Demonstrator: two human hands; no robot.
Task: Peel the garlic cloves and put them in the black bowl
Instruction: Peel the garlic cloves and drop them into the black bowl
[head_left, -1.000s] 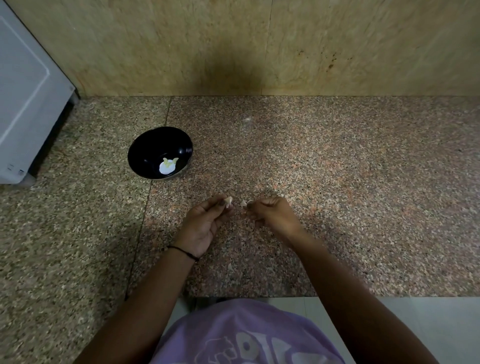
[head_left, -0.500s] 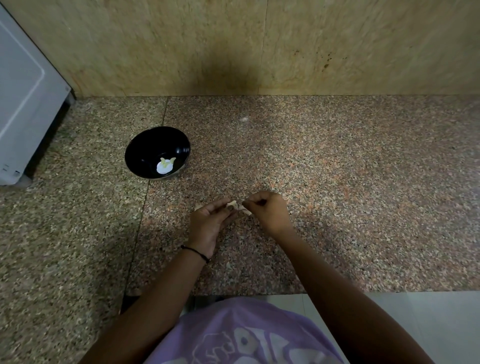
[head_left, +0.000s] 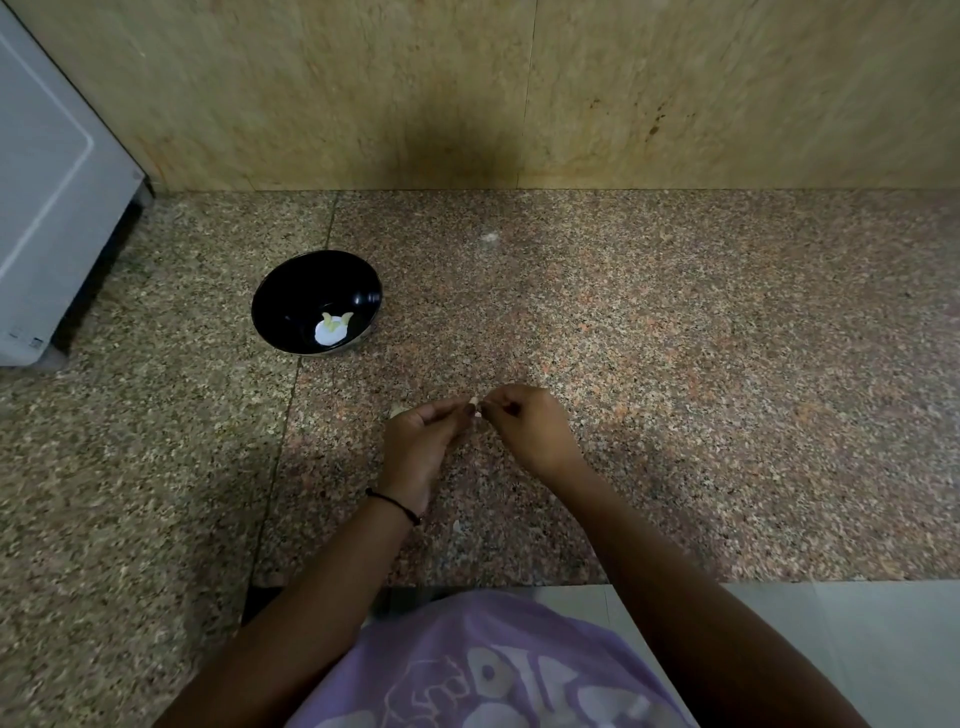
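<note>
Change: both hands were brought together since a second before, when a gap was seen between them.
Left hand (head_left: 415, 441): fingers were kept nearly straight, with the tips pinched on a small pale garlic clove (head_left: 474, 401).
Right hand (head_left: 530, 431): fingers were curled, with the tips pinched on the same clove's other end.
Clove: it was held over the speckled pink-brown granite countertop (head_left: 727, 364), toward the middle of its front edge.
Bowl: a round glossy black bowl (head_left: 291, 301) was set toward the countertop's left side, well apart from the hands; pale peeled cloves (head_left: 332, 327) were seen inside.
Back-left corner: a white boxy appliance (head_left: 47, 208) was stood there.
</note>
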